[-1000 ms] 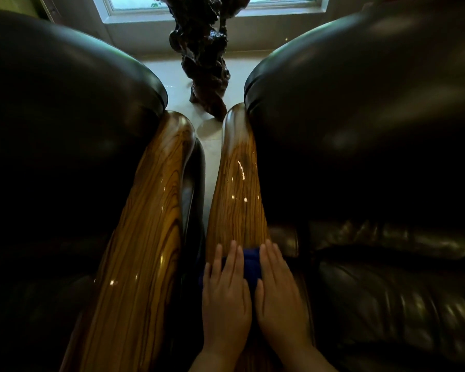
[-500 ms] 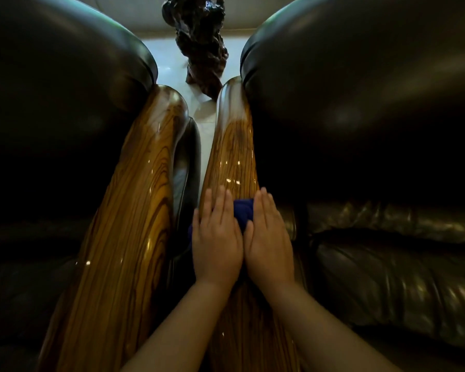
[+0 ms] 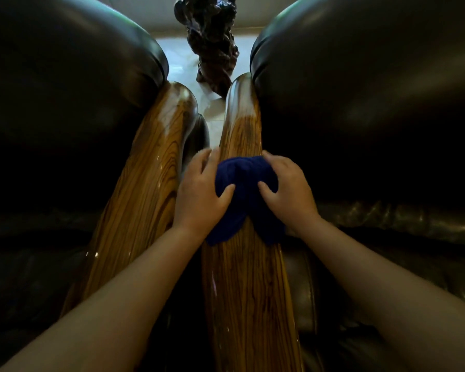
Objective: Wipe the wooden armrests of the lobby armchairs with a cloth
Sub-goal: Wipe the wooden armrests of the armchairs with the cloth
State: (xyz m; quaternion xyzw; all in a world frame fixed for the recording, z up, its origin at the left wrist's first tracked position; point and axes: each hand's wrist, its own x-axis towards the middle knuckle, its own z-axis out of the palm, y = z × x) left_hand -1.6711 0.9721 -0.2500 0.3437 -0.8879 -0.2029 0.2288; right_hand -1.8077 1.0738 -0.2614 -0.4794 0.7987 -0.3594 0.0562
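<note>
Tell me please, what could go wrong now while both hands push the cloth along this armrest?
The blue cloth is bunched over the right armrest, so it may skip the sides. The left hand reaches into the narrow gap beside the other armrest, where knuckles might knock. Further ahead, the dark carving stands close to the armrest's end.

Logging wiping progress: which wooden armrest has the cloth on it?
The right armrest: the blue cloth drapes over it under both hands; the left armrest is bare.

Scene dim overall. Daylight enters from top centre, brightening the floor (image 3: 215,73). Armchair leather (image 3: 360,103) falls near-black, detail lost. Specular streaks on both wooden armrests (image 3: 242,291). Wide-angle bowing at edges. Forearms at bottom slightly soft.
</note>
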